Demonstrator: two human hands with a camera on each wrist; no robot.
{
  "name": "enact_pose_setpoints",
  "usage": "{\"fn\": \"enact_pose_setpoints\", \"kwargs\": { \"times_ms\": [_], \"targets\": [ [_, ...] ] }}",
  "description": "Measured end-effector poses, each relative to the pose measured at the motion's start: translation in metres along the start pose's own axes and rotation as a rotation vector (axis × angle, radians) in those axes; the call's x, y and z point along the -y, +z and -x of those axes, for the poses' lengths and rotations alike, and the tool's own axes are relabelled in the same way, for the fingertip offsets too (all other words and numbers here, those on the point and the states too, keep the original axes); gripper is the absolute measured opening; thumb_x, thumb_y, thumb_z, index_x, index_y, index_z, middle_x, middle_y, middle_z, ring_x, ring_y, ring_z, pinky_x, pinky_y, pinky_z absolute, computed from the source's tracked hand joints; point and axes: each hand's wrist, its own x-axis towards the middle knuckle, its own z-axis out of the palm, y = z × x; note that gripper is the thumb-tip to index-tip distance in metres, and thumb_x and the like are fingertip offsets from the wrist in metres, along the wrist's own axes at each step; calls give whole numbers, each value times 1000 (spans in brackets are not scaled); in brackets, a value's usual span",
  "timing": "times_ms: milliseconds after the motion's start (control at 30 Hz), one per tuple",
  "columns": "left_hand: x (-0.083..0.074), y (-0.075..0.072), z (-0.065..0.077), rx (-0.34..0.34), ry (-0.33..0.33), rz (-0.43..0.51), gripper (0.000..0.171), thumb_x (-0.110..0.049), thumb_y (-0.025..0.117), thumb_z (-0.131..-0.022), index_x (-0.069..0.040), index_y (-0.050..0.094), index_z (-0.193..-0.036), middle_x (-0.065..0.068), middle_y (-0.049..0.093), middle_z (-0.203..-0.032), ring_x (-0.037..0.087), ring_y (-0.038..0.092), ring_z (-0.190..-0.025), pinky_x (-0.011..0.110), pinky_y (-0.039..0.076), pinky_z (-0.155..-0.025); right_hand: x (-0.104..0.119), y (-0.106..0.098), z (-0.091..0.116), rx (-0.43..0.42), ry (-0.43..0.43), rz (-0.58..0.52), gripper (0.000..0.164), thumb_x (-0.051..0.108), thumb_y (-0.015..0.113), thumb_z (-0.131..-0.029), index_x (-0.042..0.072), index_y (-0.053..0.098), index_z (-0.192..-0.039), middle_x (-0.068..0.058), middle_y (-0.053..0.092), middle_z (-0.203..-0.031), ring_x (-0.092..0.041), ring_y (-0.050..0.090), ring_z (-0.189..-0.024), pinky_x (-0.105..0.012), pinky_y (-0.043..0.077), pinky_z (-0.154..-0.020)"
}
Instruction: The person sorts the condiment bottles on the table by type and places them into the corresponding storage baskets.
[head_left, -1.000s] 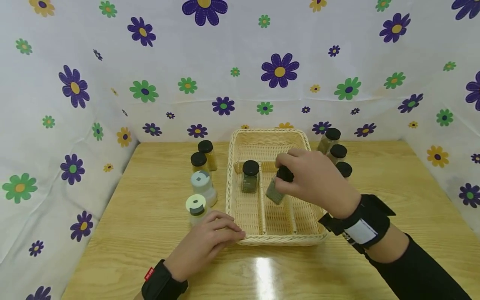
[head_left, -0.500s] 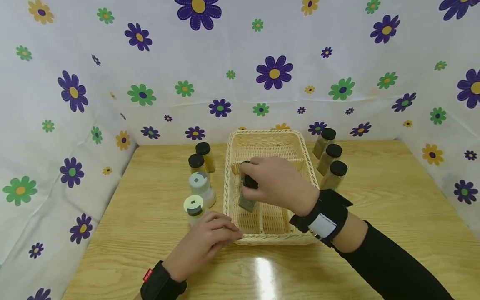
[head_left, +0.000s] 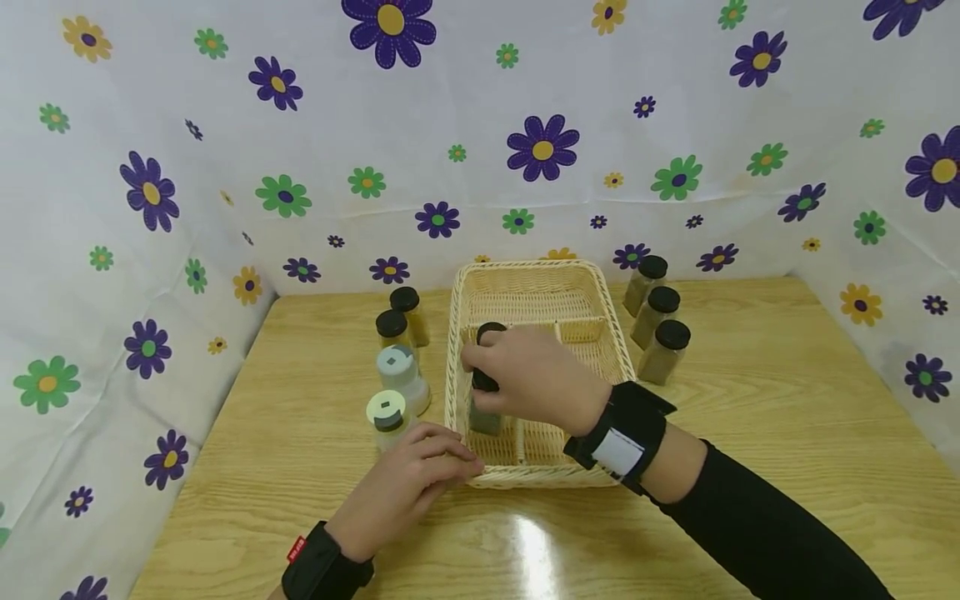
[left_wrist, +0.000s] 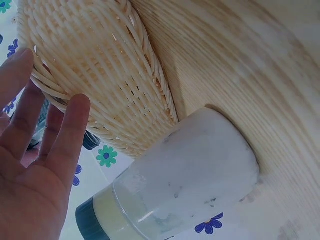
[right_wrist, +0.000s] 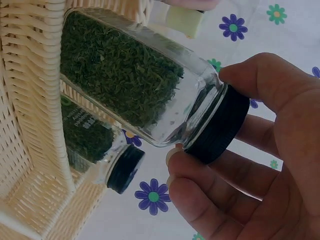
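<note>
My right hand (head_left: 536, 375) pinches the black cap of a clear spice jar (right_wrist: 120, 70) of dried green herbs. The jar (head_left: 486, 419) stands in the left compartment of a wicker basket (head_left: 540, 477), its base partly hidden. Behind it, in the same compartment, is a second black-capped herb jar (right_wrist: 87, 132), mostly covered by my hand in the head view. With relaxed fingers my left hand (head_left: 408, 487) touches the basket's rim at its front left corner. Close beside that hand is a jar of white contents (left_wrist: 195, 170).
Left of the basket stand two yellowish jars (head_left: 408, 321) with black caps and two pale jars (head_left: 401, 375) with stickers on top. Three black-capped jars (head_left: 660, 358) of brownish contents line the right side. Flowered cloth (head_left: 330, 125) hangs behind the wooden table (head_left: 300, 433).
My right hand has carried the herb jar from the middle compartment leftward into the left one, in front of the other herb jar. The left hand has stayed on the rim.
</note>
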Motion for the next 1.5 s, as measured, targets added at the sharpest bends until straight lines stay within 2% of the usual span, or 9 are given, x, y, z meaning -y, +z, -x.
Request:
{"fn": "enact_pose_setpoints", "kwargs": {
  "times_ms": [533, 833, 1067, 1333, 1500],
  "targets": [
    [0, 2, -2, -23, 28, 8, 29, -15, 63, -86, -32, 65, -109, -17, 57, -108, 8, 44, -108, 31, 43, -91, -1, 19, 3, 71, -3, -49, 21, 31, 64, -76, 20, 60, -94, 6, 60, -86, -5, 48, -64, -22, 45, -53],
    [1, 3, -3, -20, 51, -6, 27, -16, 61, -87, -31, 65, -109, -16, 57, -108, 8, 43, -108, 30, 43, -91, 0, 19, 6, 85, 13, -35, 22, 30, 66, -72, 19, 61, -91, 8, 54, -76, -6, 45, -60, -21, 42, -50],
    [0, 2, 0, -23, 25, 3, 28, -14, 63, -86, -31, 65, -109, -17, 57, -108, 9, 43, -108, 31, 44, -90, 3, 22, 4, 93, 3, -42, 23, 32, 66, -73, 20, 61, -92, 9, 56, -78, -6, 45, -62, -21, 43, -52],
    [1, 5, 1, -52, 45, 0, 28, -12, 62, -86, -30, 65, -108, -16, 58, -108, 10, 44, -108, 31, 43, -91, 6, 23, 6, 86, 10, -37, 22, 31, 64, -73, 20, 61, -93, 8, 54, -78, -7, 45, -61, -22, 41, -50],
    [1, 5, -1, -49, 53, -1, 28, -12, 61, -87, -30, 65, -108, -16, 58, -108, 10, 44, -107, 31, 44, -90, 4, 21, 12, 92, 31, -32, 24, 33, 63, -77, 19, 61, -97, 6, 54, -81, -8, 45, -63, -23, 42, -53]
  ]
}}
